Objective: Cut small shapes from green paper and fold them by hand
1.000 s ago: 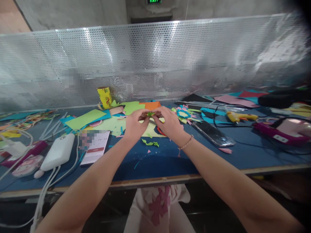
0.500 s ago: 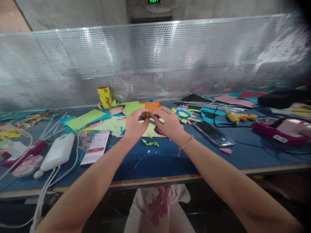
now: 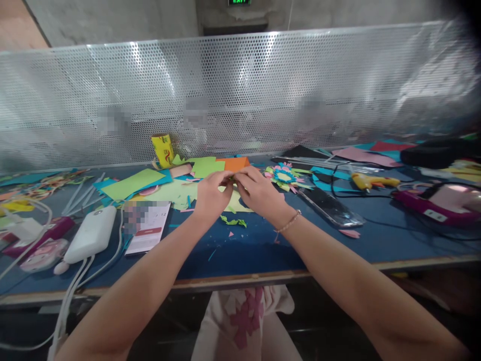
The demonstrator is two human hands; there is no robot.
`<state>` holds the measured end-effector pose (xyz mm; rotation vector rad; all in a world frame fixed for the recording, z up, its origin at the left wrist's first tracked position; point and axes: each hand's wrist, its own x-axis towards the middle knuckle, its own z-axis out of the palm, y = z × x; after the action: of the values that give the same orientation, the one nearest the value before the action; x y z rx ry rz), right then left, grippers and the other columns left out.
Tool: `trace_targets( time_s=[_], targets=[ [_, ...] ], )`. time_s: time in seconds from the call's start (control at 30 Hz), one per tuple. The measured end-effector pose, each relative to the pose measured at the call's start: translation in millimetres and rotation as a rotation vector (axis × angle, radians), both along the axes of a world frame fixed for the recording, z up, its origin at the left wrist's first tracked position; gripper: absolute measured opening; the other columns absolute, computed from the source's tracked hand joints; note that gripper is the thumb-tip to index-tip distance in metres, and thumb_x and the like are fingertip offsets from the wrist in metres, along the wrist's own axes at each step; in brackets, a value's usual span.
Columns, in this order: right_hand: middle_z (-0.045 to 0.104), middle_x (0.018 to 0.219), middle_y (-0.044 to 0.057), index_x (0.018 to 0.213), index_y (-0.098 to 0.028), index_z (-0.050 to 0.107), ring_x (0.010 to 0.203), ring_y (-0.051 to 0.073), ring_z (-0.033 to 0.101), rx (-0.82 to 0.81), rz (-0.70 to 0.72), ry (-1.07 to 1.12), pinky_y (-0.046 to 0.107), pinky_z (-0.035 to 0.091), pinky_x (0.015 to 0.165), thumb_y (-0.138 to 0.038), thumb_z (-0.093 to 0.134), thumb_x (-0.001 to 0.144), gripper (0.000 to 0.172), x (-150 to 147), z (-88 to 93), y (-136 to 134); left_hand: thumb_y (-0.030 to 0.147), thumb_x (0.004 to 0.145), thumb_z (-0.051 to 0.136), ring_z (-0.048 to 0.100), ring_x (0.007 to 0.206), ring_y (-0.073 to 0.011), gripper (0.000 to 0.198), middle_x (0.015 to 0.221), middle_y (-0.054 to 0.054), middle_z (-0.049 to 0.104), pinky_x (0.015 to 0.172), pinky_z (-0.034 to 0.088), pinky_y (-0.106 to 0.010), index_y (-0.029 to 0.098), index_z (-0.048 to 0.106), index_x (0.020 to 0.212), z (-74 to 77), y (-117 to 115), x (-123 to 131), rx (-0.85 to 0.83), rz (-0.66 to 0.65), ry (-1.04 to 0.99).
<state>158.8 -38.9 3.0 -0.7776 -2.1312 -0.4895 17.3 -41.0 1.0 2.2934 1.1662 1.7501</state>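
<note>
Over the middle of the table, my left hand (image 3: 213,194) and my right hand (image 3: 260,193) meet at the fingertips. Both are closed in a pinch on a small green piece of paper (image 3: 232,179), mostly hidden by the fingers. Beneath them lie pale green paper (image 3: 240,201) and an orange sheet (image 3: 233,164). Crumpled green paper scraps (image 3: 233,221) rest on the table just in front of my hands. To the right of my right hand is a layered paper flower (image 3: 283,175) in blue, pink and green.
At left lie a phone with a lit screen (image 3: 148,228) and a white power bank (image 3: 91,234) with cables. On the right are a dark phone (image 3: 331,206), a yellow glue gun (image 3: 374,181) and a purple power strip (image 3: 436,206). A perforated metal screen (image 3: 233,90) stands behind the table.
My fingertips have drawn closer together around the green paper, which now shows less. My right hand's fingers have curled over slightly. The things on the table stay put.
</note>
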Motion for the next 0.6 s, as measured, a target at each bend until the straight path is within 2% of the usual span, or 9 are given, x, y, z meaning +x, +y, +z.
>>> trace_targets(
  time_s=[0.2,0.4,0.6],
  targets=[
    [0.05,0.091,0.011,0.093,-0.015,0.051,0.085,0.019,0.049,-0.063,0.042,0.055,0.035,0.045,0.074,-0.008,0.033,0.083,0.022,-3.5,-0.2,-2.7,0.012,0.072,0.05,0.061,0.071,-0.0121,0.019,0.078,-0.004,0.067,0.068,0.048,-0.024,0.018,0.063,0.084,1.2,-1.5,0.8,0.013,0.058,0.036],
    [0.048,0.086,0.008,0.087,-0.017,0.05,0.081,0.017,0.047,-0.085,0.104,0.112,0.034,0.045,0.074,-0.007,0.033,0.083,0.019,-5.2,-0.5,-1.3,0.012,0.071,0.05,0.061,0.072,-0.0121,0.019,0.079,-0.004,0.067,0.069,0.049,-0.024,0.019,0.063,0.084,2.6,-4.5,1.8,-0.061,0.043,0.02],
    [0.05,0.084,0.008,0.089,-0.018,0.049,0.085,0.019,0.049,-0.061,0.125,0.166,0.035,0.045,0.074,-0.006,0.038,0.079,0.019,-4.1,0.0,0.4,0.013,0.068,0.054,0.062,0.071,-0.0128,0.016,0.077,-0.004,0.068,0.069,0.05,-0.026,0.018,0.063,0.08,6.3,-4.0,2.6,-0.203,-0.03,-0.165]
  ],
)
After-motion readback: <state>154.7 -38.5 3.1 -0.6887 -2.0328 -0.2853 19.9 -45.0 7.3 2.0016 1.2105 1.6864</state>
